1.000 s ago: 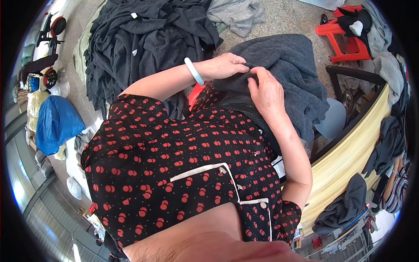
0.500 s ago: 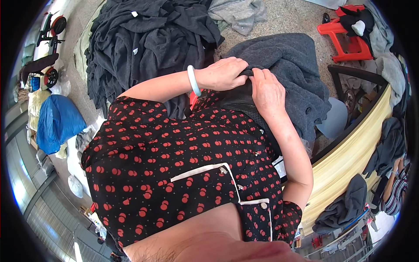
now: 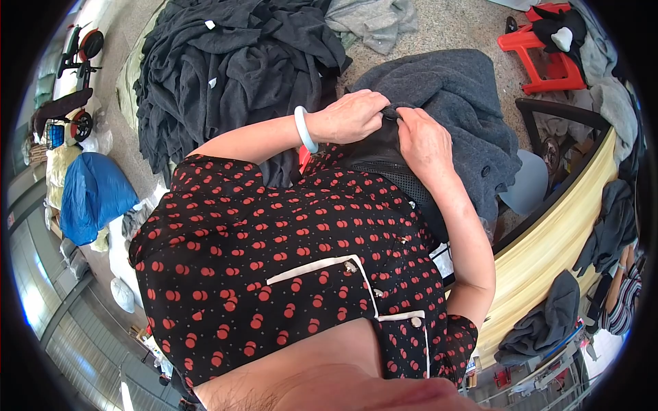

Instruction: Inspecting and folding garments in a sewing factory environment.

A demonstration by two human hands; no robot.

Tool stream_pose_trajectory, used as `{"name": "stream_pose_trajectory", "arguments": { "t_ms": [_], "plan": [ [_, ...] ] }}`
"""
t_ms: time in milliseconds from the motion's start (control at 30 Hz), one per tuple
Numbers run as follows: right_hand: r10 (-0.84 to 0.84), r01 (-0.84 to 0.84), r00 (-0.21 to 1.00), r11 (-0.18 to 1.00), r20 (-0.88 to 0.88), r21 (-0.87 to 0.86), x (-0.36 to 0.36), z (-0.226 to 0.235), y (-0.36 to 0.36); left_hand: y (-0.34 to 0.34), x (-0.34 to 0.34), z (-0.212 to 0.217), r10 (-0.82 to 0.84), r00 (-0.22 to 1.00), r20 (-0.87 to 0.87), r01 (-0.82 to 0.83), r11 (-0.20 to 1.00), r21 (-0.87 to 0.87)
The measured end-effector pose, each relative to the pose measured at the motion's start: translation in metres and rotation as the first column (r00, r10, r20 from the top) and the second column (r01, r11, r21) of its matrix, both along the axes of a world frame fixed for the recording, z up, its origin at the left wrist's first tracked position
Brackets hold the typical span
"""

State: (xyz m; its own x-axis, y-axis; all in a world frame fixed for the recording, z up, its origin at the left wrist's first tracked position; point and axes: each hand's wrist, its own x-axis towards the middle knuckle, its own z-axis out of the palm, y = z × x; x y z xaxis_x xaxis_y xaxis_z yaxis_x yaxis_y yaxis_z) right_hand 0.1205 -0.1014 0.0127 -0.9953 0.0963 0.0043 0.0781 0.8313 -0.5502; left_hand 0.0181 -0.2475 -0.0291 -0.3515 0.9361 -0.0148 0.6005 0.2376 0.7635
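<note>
A dark grey buttoned garment (image 3: 456, 96) of thick knit or wool cloth lies bunched over my lap, one round button showing low on its right part. My left hand (image 3: 348, 118), with a pale bangle (image 3: 306, 130) on the wrist, pinches the garment's edge between thumb and fingers. Close beside it, my right hand (image 3: 425, 142) grips the same edge with its fingertips. Between the two hands a small dark rounded bit shows, perhaps a button; I cannot tell. Under my hands lies a black mesh-trimmed cloth (image 3: 387, 166).
A big heap of dark grey garments (image 3: 233, 82) lies ahead on the left, a light grey cloth (image 3: 373, 20) beyond it. At the far right stands a red plastic stool (image 3: 541, 58). A yellow cloth-covered surface (image 3: 541, 253) runs along my right. Another person (image 3: 620, 294) is beyond it.
My fingers have shifted slightly on the garment's edge. The right hand has moved a little to the right, leaving a small dark rounded bit showing between the hands.
</note>
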Motion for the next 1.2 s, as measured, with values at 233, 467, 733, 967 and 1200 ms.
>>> {"name": "stream_pose_trajectory", "arguments": {
  "t_ms": [233,467,733,967,1200],
  "plan": [
    [-0.046,0.062,0.996,0.968,0.07,-0.242,-0.002,0.005,0.007,-0.005,-0.015,0.007,-0.13,0.979,0.158,0.117,0.99,0.084],
    [-0.142,0.109,0.986,0.947,-0.089,-0.303,-0.008,-0.008,0.028,0.018,-0.036,0.019,-0.215,0.904,0.368,0.232,0.973,0.0],
    [-0.512,0.54,0.779,0.841,-0.361,-0.029,0.101,0.029,0.155,0.066,-0.017,0.013,-0.225,0.973,0.053,0.231,0.953,-0.194],
    [-0.945,0.958,-0.186,-0.235,-0.268,0.163,0.406,0.026,0.306,0.075,-0.128,0.037,0.459,0.514,0.725,-0.646,0.763,-0.025],
    [-0.424,0.399,-0.905,-0.844,-0.009,-0.359,0.521,0.061,0.337,-0.016,-0.235,0.157,0.861,0.368,-0.352,-0.928,0.362,-0.084]
  ]
}}
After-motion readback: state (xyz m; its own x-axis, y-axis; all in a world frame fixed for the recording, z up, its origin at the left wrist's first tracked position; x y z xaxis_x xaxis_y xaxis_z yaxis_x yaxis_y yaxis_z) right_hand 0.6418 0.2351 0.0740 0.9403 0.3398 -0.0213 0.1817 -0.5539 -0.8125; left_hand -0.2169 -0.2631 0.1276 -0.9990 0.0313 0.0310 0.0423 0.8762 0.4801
